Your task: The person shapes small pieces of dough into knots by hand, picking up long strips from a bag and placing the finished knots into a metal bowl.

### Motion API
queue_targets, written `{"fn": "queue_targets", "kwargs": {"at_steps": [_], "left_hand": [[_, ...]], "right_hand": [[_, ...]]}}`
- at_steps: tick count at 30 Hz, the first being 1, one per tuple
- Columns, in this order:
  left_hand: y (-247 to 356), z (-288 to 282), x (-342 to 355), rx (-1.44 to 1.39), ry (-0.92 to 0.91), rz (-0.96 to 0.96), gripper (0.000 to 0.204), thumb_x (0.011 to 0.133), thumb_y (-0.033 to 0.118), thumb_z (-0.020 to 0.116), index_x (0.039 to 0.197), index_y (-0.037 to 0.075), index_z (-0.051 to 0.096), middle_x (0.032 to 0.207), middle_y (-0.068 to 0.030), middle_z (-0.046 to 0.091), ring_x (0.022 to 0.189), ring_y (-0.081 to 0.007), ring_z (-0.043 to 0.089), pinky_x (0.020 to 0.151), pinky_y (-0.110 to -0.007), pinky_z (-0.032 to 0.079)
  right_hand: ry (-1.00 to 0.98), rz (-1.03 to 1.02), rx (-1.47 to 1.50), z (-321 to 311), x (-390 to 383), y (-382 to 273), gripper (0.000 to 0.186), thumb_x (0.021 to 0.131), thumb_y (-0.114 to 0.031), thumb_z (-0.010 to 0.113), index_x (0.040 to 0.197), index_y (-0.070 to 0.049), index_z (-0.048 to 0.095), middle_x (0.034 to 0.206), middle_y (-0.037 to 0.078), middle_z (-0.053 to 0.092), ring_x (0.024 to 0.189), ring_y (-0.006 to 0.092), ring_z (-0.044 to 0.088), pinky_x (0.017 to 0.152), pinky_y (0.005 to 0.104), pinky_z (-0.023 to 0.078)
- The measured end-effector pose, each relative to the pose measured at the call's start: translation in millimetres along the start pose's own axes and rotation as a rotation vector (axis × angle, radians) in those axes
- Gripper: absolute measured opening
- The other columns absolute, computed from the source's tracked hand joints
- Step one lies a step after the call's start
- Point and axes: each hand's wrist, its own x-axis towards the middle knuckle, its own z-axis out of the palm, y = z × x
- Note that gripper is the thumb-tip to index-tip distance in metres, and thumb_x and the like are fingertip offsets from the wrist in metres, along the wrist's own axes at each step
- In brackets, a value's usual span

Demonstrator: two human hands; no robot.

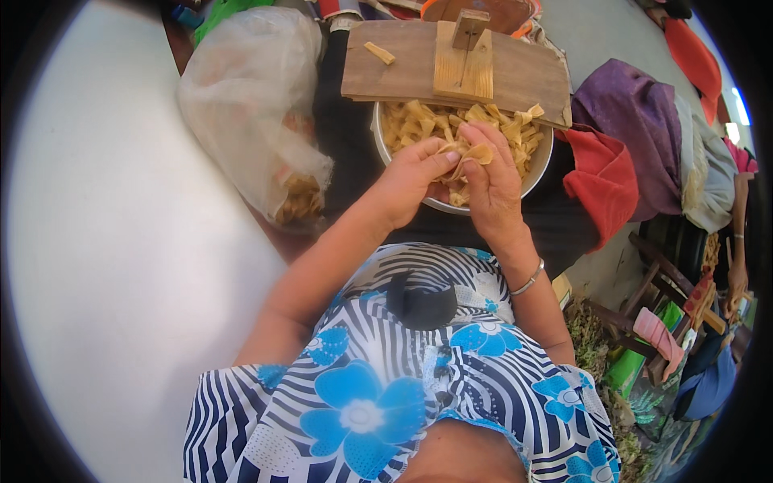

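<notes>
My left hand [411,175] and my right hand [496,181] meet over the near part of a white round basin [538,179]. Between their fingertips is a thin, pale-yellow curled strip [479,154], which both hands pinch. Similar yellow folded strips [419,121] fill the basin; whether they are leaf, wood or food I cannot tell. Across the basin's far side lies a wooden board [386,68]. Fixed on it is a lighter wood block [451,72] with an upright wooden post [470,29]. One loose strip [379,53] rests on the board's left end.
Left of the basin stands a translucent plastic bag [258,105] with more strips inside. A red cloth [604,181] and a purple cloth [632,121] lie to the right. Farther right are a wooden chair [656,278] and another person's arm [738,241].
</notes>
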Motion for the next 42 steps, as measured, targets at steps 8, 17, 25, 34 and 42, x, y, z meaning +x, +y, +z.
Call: {"fn": "queue_targets", "kwargs": {"at_steps": [8, 17, 25, 34, 42], "left_hand": [[-7, 7, 1, 0.428, 0.116, 0.339, 0.015, 0.094, 0.014, 0.053, 0.086, 0.004, 0.060, 0.072, -0.0059, 0.057, 0.065, -0.0156, 0.053, 0.058, -0.030, 0.044], [0, 11, -2, 1.159, 0.308, 0.914, 0.014, 0.079, 0.003, 0.059, 0.093, 0.006, 0.061, 0.081, -0.0122, 0.056, 0.076, -0.0336, 0.055, 0.066, -0.041, 0.045], [-3, 3, 10, 1.090, 0.209, 0.985, 0.019, 0.077, 0.004, 0.062, 0.096, 0.005, 0.060, 0.086, -0.0131, 0.059, 0.078, -0.0341, 0.056, 0.067, -0.041, 0.046], [6, -7, 8, 0.419, 0.030, 0.244, 0.022, 0.087, 0.006, 0.057, 0.109, 0.002, 0.056, 0.092, -0.0068, 0.062, 0.085, -0.0167, 0.060, 0.076, -0.029, 0.048], [-3, -1, 15, 0.584, 0.139, 0.355, 0.020, 0.089, 0.004, 0.055, 0.108, 0.000, 0.054, 0.095, -0.0081, 0.061, 0.088, -0.0143, 0.057, 0.078, -0.028, 0.047]], "right_hand": [[0.069, 0.270, 0.294, 1, -16, 5, 0.020, 0.092, -0.005, 0.057, 0.111, 0.000, 0.066, 0.108, 0.006, 0.064, 0.088, 0.0091, 0.057, 0.075, 0.0220, 0.048], [0.181, 0.797, 0.726, 7, -10, 21, 0.011, 0.091, -0.010, 0.062, 0.096, -0.001, 0.065, 0.076, 0.002, 0.060, 0.056, 0.0079, 0.049, 0.051, 0.0223, 0.043], [0.070, 0.800, 0.705, 8, -17, 36, 0.014, 0.091, -0.014, 0.063, 0.096, -0.002, 0.065, 0.075, 0.002, 0.060, 0.058, 0.0083, 0.051, 0.053, 0.0224, 0.044], [-0.128, 0.832, 0.763, 6, -23, 28, 0.020, 0.091, -0.013, 0.062, 0.106, 0.000, 0.064, 0.077, 0.000, 0.061, 0.064, 0.0065, 0.052, 0.057, 0.0210, 0.044], [0.049, 0.839, 0.902, 5, -19, 28, 0.027, 0.091, -0.009, 0.060, 0.117, 0.001, 0.061, 0.091, 0.002, 0.064, 0.071, 0.0079, 0.054, 0.063, 0.0230, 0.045]]}}
